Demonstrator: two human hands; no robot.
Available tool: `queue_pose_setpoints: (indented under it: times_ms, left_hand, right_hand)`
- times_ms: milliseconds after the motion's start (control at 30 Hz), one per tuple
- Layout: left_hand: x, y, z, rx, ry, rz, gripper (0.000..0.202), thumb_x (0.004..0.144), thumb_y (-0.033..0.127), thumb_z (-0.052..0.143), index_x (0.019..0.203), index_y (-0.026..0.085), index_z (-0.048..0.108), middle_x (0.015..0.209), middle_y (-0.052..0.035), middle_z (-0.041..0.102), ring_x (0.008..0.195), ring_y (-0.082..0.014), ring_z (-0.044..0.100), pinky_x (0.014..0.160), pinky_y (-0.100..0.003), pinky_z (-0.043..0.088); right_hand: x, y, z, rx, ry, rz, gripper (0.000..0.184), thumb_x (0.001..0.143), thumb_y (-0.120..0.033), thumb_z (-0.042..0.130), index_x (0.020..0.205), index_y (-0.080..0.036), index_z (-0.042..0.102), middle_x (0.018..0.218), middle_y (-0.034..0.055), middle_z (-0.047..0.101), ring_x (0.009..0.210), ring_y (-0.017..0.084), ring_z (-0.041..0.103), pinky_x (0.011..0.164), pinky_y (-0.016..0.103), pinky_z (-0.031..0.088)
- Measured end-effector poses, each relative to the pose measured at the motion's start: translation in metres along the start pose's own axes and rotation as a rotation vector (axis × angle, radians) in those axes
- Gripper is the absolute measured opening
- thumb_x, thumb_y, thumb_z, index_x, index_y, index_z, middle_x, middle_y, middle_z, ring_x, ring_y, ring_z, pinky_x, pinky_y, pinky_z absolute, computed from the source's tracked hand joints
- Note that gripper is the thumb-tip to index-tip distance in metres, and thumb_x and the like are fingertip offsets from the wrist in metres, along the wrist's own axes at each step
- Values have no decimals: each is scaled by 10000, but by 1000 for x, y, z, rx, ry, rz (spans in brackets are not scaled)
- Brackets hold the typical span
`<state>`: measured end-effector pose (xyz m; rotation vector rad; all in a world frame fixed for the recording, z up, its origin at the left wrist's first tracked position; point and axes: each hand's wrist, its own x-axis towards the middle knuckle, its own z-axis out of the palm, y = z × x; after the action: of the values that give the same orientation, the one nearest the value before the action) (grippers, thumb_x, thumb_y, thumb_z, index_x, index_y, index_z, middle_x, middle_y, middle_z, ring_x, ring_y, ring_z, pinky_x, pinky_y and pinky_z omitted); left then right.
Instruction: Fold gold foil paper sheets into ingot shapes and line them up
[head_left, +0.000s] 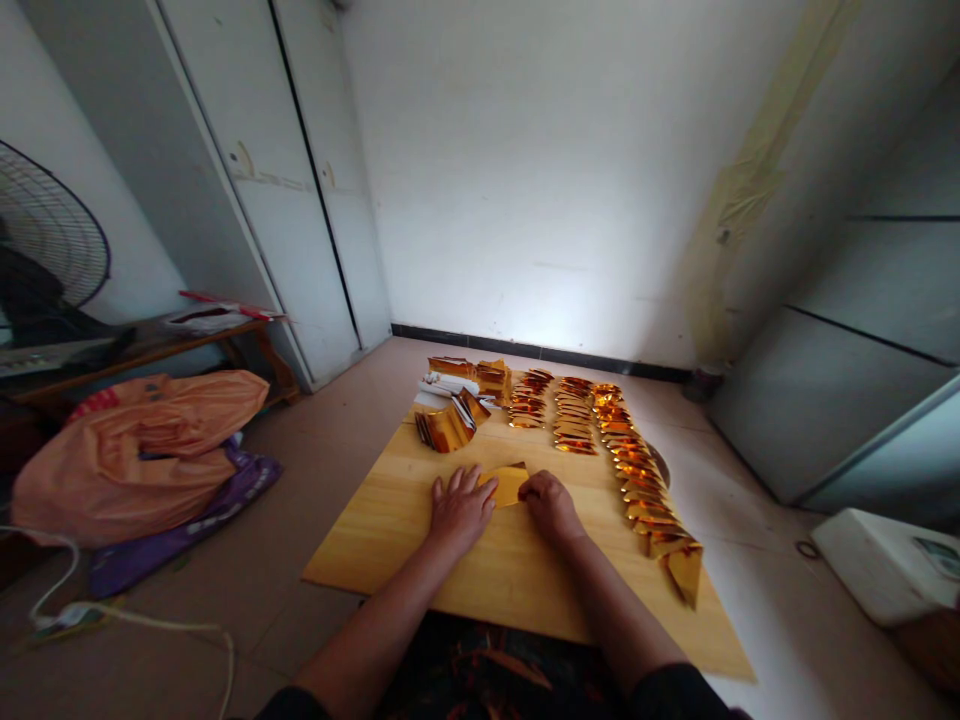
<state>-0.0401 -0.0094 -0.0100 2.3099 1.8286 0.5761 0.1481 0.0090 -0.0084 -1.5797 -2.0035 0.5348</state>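
Note:
A gold paper sheet (508, 484) lies on the wooden board (390, 520) in front of me. My left hand (459, 508) rests flat on the sheet's left part with fingers spread. My right hand (550, 505) is curled, its fingers pressed down on the sheet's right edge. A stack of gold sheets (450, 425) stands just beyond my left hand. Rows of folded gold pieces (574, 415) lie further back, and a long row (645, 490) runs down the board's right side.
An orange bag (142, 450) over purple cloth lies on the floor at left, under a low table (142, 345) with a fan (45, 235). White cabinet doors (300, 200) stand behind. A white box (885, 565) sits at right. A cable (150, 625) runs across the left floor.

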Motion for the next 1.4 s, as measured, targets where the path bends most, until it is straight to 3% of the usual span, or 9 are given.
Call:
queue_pose_setpoints:
  times_ms: [233,400,467,733,933,1067,1167,1233,1400]
  left_hand:
    - [2,1,0,20,-36,-17,376,835,274,545,1188,396,589,1403,-47,475,1280,-334,370,1025,-635,198]
    - [2,0,3,1,-6,-15,370,822,255,560,1163,394,601,1386,-40,489,1273,-325,376,1034,-626,191]
    - [2,-1,4,-19,12,-13,359,819,257,565,1149,392,609,1378,-38,494,1269,-325,381,1038,-620,194]
    - [7,-11,4,-34,-29,28,380,812,248,550,1149,410,616,1382,-36,493,1258,-324,401,1031,-605,224]
    - [22,-13,-4,-44,-40,50,376,801,192,544,1092,407,650,1379,-24,492,1269,-298,387,1040,-570,228]
    - [31,-2,-10,-52,20,193,242,793,149,571,892,324,705,1310,-33,536,1240,-277,402,1035,-512,262]
    - [30,5,-9,-94,-76,363,165,821,173,567,820,269,701,996,-44,645,1035,-206,528,943,-358,386]
    - [25,4,-6,-103,-124,425,192,852,175,526,894,256,695,893,-29,646,925,-176,566,879,-297,427]
    - [9,-17,-1,-74,-40,471,320,875,141,462,1105,259,649,1156,-37,641,1077,-180,564,950,-306,419]
  right_hand:
    - [3,-3,2,-51,45,86,284,693,1,426,712,-188,636,854,41,633,853,134,585,775,192,427]
    - [2,-13,8,-146,93,121,97,727,-194,572,802,-179,632,873,56,612,821,163,566,752,226,424]
    - [1,-15,9,-172,93,107,123,693,-258,630,790,-183,623,874,53,599,825,175,554,751,238,421]
    - [-1,-4,-3,-70,6,59,236,716,-38,474,811,-183,634,904,41,598,850,136,559,755,194,413]
    - [-8,-5,0,-257,-8,-40,256,822,-73,457,797,-195,682,918,61,617,897,161,531,793,231,383]
    - [-15,-11,2,-427,-35,-46,209,884,-191,479,852,-221,683,974,73,613,946,196,499,759,269,354]
    - [-18,-15,2,-484,-50,-47,200,897,-215,473,861,-217,670,983,77,610,959,203,485,752,281,337]
    - [-18,-17,1,-496,-60,-51,201,903,-215,466,864,-216,664,989,75,610,962,202,481,755,286,331]
    - [-20,-17,0,-494,-65,-61,208,915,-224,450,895,-225,657,1012,62,611,968,193,484,758,286,323]
